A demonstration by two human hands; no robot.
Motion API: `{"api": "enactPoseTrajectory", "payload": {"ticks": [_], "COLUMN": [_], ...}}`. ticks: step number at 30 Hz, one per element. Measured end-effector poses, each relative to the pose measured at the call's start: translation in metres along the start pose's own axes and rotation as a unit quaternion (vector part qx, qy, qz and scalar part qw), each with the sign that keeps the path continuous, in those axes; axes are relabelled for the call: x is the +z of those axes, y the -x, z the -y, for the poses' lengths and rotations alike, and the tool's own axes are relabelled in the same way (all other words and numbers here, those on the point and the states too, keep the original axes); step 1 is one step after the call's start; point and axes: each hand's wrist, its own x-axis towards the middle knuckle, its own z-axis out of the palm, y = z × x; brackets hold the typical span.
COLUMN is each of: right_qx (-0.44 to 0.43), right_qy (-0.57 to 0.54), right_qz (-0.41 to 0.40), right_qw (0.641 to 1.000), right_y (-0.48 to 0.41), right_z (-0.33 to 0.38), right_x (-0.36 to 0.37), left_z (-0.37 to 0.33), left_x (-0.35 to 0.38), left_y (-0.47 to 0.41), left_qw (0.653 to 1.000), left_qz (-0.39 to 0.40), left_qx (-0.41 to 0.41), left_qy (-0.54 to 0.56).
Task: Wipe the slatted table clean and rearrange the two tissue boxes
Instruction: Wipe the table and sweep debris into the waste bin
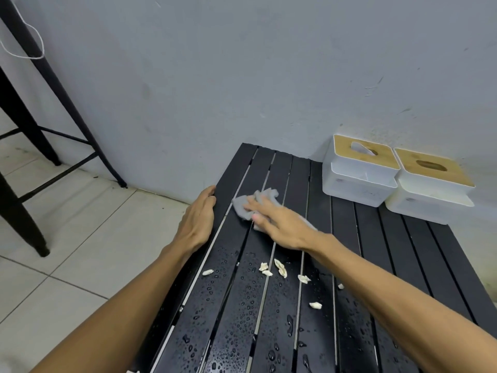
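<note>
The black slatted table runs from the near edge to the grey wall. My right hand lies flat on a grey cloth on the far left slats, pressing it down. My left hand rests on the table's left edge, fingers curled over it. Water drops and several pale scraps lie on the near slats. Two white tissue boxes with wooden lids stand side by side at the far right: the left box shows a tissue in its slot, the right box has an empty-looking slot.
The grey wall stands right behind the table and boxes. A black metal frame with legs stands on the tiled floor to the left. A thin white cord hangs on it.
</note>
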Motion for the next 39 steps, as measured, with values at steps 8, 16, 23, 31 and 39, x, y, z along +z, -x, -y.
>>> {"api": "enactPoseTrajectory", "payload": {"ticks": [8,16,23,31,39], "right_qx": [0.009,0.067,-0.156,-0.025,-0.133], "right_qy": [-0.093,0.075,0.015,0.142,-0.023], "right_qz": [-0.110,-0.071,0.054,0.035,0.105], "right_qw": [0.990,0.992,0.986,0.989,0.985], "right_y": [0.013,-0.050,-0.004,-0.023,0.015], "right_z": [0.012,0.022,0.069,0.070,0.099], "right_x": [0.009,0.022,0.033,0.042,0.045], "left_z": [-0.004,-0.005,-0.007,-0.002,-0.001], "left_x": [-0.017,-0.023,-0.026,-0.047,-0.067], "left_y": [-0.001,-0.003,0.000,0.033,0.062], "left_qw": [0.986,0.984,0.982,0.989,0.989], "left_qz": [0.042,0.067,0.066,0.076,0.093], "left_qx": [-0.051,-0.072,-0.073,-0.045,-0.053], "left_qy": [0.152,0.148,0.162,0.120,0.105]}}
